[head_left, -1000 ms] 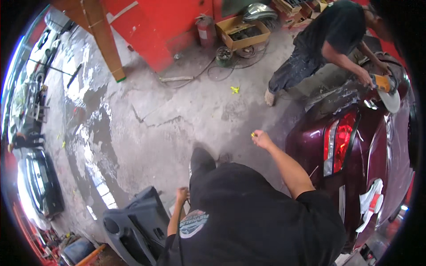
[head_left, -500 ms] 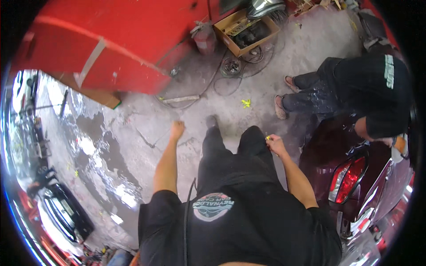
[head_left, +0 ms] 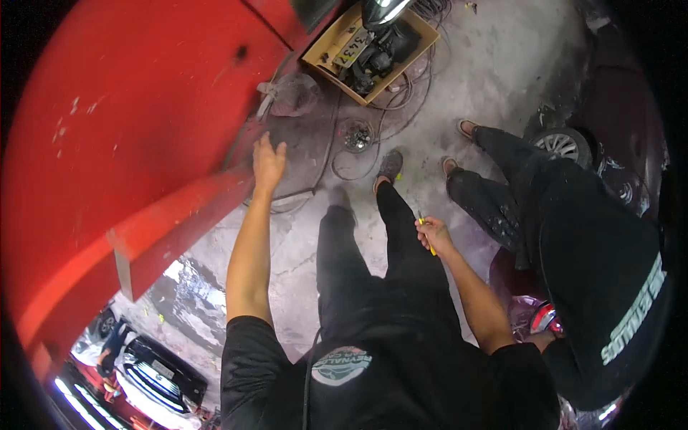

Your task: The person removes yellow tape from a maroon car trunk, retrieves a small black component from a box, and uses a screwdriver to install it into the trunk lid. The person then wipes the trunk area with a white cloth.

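Note:
My left hand (head_left: 268,166) reaches forward with its fingers stretched out and nothing in it. It is close to the lower edge of a red vehicle panel (head_left: 179,93); whether it touches the panel I cannot tell. In front of my right thigh, my right hand (head_left: 434,235) is closed around a slim yellow tool (head_left: 432,251). A thin dark tip pokes out beyond the fingers at its far end. The grip hides the tool's middle, so its exact kind is unclear.
Ahead stand a cardboard box (head_left: 356,93) of dark parts, a plastic-wrapped object (head_left: 295,94) and a round container (head_left: 356,135) of small pieces. A hose (head_left: 331,140) curls over the floor. At right a co-worker (head_left: 595,265) bends beside a dark red car (head_left: 623,107).
I have moved forward, and the red panel and box are nearer. My left hand has gone from a loose fist to outstretched fingers. The yellow tool stays in my right hand.

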A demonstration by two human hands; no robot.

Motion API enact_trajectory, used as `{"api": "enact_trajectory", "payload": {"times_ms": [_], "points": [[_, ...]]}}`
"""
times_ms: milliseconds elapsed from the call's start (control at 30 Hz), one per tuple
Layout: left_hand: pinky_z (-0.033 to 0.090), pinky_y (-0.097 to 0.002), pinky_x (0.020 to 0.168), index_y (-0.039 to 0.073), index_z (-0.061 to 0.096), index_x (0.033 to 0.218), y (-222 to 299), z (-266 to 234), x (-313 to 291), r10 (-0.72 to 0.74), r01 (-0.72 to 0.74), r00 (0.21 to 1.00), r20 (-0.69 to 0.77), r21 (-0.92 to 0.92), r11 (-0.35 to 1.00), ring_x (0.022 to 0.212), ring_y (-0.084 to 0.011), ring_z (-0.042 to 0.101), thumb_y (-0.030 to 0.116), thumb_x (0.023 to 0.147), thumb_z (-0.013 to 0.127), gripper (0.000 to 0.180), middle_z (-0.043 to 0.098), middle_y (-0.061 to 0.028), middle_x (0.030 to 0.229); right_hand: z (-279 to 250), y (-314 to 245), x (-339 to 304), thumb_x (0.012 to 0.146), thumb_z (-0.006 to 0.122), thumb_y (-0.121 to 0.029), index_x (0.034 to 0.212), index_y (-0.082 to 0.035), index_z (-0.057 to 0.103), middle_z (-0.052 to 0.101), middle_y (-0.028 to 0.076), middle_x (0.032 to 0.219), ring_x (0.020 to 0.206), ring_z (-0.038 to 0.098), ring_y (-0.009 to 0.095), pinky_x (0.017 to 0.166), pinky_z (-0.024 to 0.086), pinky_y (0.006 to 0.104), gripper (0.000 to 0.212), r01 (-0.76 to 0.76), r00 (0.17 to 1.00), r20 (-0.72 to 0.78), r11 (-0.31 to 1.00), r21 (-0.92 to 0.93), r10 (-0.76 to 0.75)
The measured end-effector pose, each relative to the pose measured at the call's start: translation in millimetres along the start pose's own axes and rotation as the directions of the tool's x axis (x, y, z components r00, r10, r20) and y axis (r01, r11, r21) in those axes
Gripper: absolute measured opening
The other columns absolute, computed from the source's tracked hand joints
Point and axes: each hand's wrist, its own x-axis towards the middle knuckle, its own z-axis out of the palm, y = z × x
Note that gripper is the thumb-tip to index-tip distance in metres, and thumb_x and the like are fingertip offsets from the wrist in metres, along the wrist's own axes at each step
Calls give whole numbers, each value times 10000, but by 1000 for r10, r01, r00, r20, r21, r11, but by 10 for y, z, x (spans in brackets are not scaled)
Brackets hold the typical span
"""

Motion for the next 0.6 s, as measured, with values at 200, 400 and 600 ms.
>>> {"api": "enact_trajectory", "payload": {"times_ms": [200,400,600], "points": [[470,-507,896,-71,599,1197,-779,522,1500,-117,121,983,139,-24,992,1038,-473,605,419,808,765,648,641,-312,1094,338,-7,-3,919,634,-159,984,-47,633,569,19,643,462,495,87,392,380,237,129,-162,986,-18,986,44,163],[485,-399,621,-22,668,834,-950,744,1860,-210,429,806,553,-302,851,606,-243,617,396,812,772,431,650,-106,691,775,13,52,920,652,-171,980,-39,623,584,32,650,474,511,92,403,390,247,147,-240,968,-64,969,53,243],[485,-424,702,-20,633,1059,-1078,404,1666,-109,282,852,513,-273,920,771,-299,645,363,850,732,447,685,-149,913,1068,-62,179,917,644,-146,973,-50,635,582,27,649,481,520,99,409,403,253,111,-242,968,-35,963,118,247]]}}
